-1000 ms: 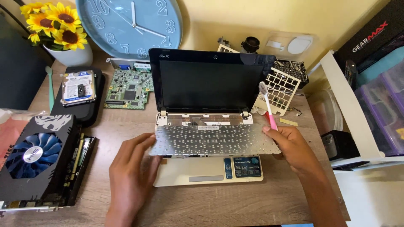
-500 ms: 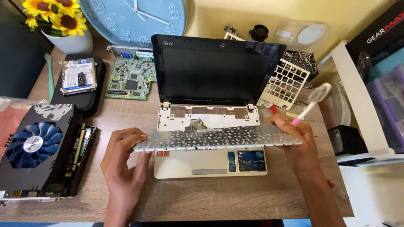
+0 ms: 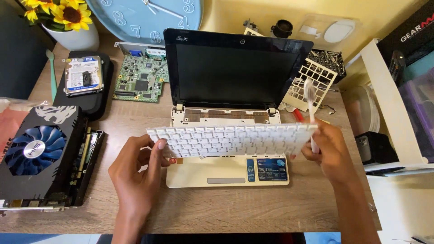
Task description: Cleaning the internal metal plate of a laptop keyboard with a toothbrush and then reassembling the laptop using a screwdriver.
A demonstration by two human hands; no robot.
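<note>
Both hands grip the white keyboard (image 3: 233, 139) at mid-frame, lifted above the cream laptop (image 3: 228, 165): your left hand (image 3: 138, 174) pinches its left end, your right hand (image 3: 330, 151) clamps the right end plus a toothbrush (image 3: 310, 101). At far left, a graphics card (image 3: 38, 156) lies on the desk (image 3: 253, 208).

Your table, counted by kind.
You have one laptop (image 3: 230, 90), one loose keyboard (image 3: 233, 140) and one toothbrush (image 3: 310, 104), with two hands on them: left (image 3: 135, 174) and right (image 3: 327, 151). Around them you have one graphics card (image 3: 38, 156), one hard drive (image 3: 82, 75), one circuit board (image 3: 140, 81), one clock (image 3: 144, 18), one white grid frame (image 3: 312, 88), one lens (image 3: 282, 28) and one flower pot (image 3: 74, 38) showing three sunflowers.
</note>
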